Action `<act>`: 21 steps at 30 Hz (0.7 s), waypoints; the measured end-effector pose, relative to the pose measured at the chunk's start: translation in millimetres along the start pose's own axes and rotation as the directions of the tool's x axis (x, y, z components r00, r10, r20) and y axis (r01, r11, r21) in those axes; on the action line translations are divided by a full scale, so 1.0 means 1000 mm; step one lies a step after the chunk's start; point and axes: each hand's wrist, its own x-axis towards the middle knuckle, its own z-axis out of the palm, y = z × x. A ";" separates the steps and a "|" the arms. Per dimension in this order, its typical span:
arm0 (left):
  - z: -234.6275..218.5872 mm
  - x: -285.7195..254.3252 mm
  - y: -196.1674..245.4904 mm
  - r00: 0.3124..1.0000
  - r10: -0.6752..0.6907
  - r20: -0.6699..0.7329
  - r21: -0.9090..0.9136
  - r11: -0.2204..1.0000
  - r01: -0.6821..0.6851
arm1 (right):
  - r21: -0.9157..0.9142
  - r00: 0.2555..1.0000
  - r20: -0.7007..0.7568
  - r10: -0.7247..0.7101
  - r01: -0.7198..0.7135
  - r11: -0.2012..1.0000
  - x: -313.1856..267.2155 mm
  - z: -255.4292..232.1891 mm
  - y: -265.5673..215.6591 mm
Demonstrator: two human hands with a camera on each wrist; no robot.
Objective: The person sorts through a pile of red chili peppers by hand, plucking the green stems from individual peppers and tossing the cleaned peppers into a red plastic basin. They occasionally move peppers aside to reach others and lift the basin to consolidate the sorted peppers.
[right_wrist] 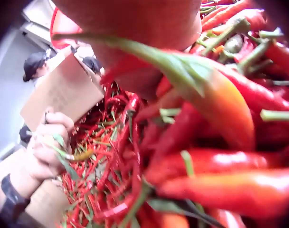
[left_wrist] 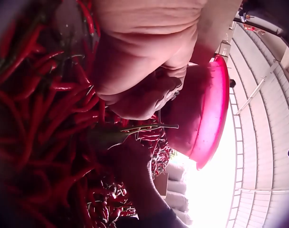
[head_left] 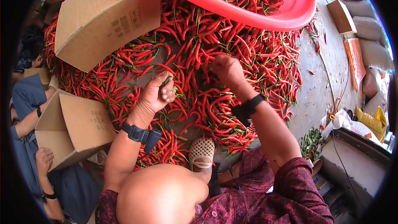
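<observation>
Red chili peppers (head_left: 211,112) with green stems lie heaped on the grey floor. The left hand (head_left: 155,91) has its fingers curled round some green leaves and a pepper; in the right wrist view this hand (right_wrist: 49,145) grips a yellowish-green pepper (right_wrist: 82,155) with leaves. To its right, the right hand (head_left: 228,72) reaches down into the heap, fingers bent and blurred; whether it holds a pepper cannot be told. An orange-red pepper (right_wrist: 225,104) with a green stem lies close below the right hand in the right wrist view.
A large red basin (head_left: 286,20) of peppers stands beyond the hands. Cardboard boxes (head_left: 107,25) are at the upper left and left, beside another seated person (head_left: 31,99). Sacks (head_left: 369,29) line the right edge. The wearer's shoe (head_left: 202,151) is among the peppers.
</observation>
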 end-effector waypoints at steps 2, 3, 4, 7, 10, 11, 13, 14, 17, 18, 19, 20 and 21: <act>-0.004 -0.002 0.000 1.000 0.013 -0.020 -0.010 1.000 -0.014 | 0.542 0.973 0.069 0.222 -0.223 0.810 0.004 -0.029 -0.010; -0.005 -0.004 0.000 1.000 0.018 -0.026 -0.011 1.000 -0.018 | 0.497 0.959 0.152 0.240 -0.284 0.820 0.003 -0.045 -0.017; -0.005 -0.005 0.000 0.999 0.021 -0.031 -0.008 1.000 -0.021 | 0.450 0.937 0.230 0.261 -0.341 0.826 0.002 -0.056 -0.023; 0.000 -0.004 -0.003 0.999 0.019 -0.032 0.015 1.000 -0.018 | 0.234 0.974 0.199 0.106 -0.152 0.960 -0.006 -0.049 -0.030; 0.003 -0.005 -0.001 1.000 0.028 -0.006 0.035 0.999 -0.028 | 0.079 0.975 0.201 -0.092 0.077 0.994 -0.010 -0.034 -0.029; 0.003 -0.007 -0.002 0.999 0.032 0.001 0.038 0.999 -0.032 | -0.025 0.944 0.231 -0.235 0.248 0.969 -0.012 -0.025 -0.022; 0.000 -0.013 -0.003 0.998 0.035 -0.046 0.034 0.999 -0.033 | -0.247 0.868 0.375 -0.327 0.434 0.866 -0.019 -0.014 -0.014; 0.001 -0.013 -0.002 0.997 0.037 -0.063 0.037 0.999 -0.034 | -0.256 0.866 0.390 -0.312 0.427 0.867 -0.022 -0.012 -0.013; -0.001 -0.011 -0.005 0.997 0.024 -0.072 0.012 1.000 -0.023 | -0.311 0.859 0.454 -0.237 0.402 0.861 -0.022 -0.006 -0.013; -0.002 -0.012 -0.008 0.997 0.015 -0.078 0.002 1.000 -0.015 | -0.317 0.865 0.454 -0.215 0.382 0.868 -0.024 -0.003 -0.014; -0.002 -0.012 -0.008 0.999 0.003 -0.041 0.004 1.000 -0.002 | -0.325 0.872 0.450 -0.191 0.360 0.874 -0.024 -0.001 -0.015; -0.002 -0.012 -0.008 0.999 0.002 -0.042 0.008 1.000 -0.002 | -0.336 0.881 0.443 -0.168 0.337 0.880 -0.024 0.000 -0.015; 0.000 -0.012 -0.009 0.999 0.003 -0.041 0.014 1.000 -0.002 | -0.307 0.878 0.437 -0.195 0.349 0.886 -0.024 -0.001 -0.013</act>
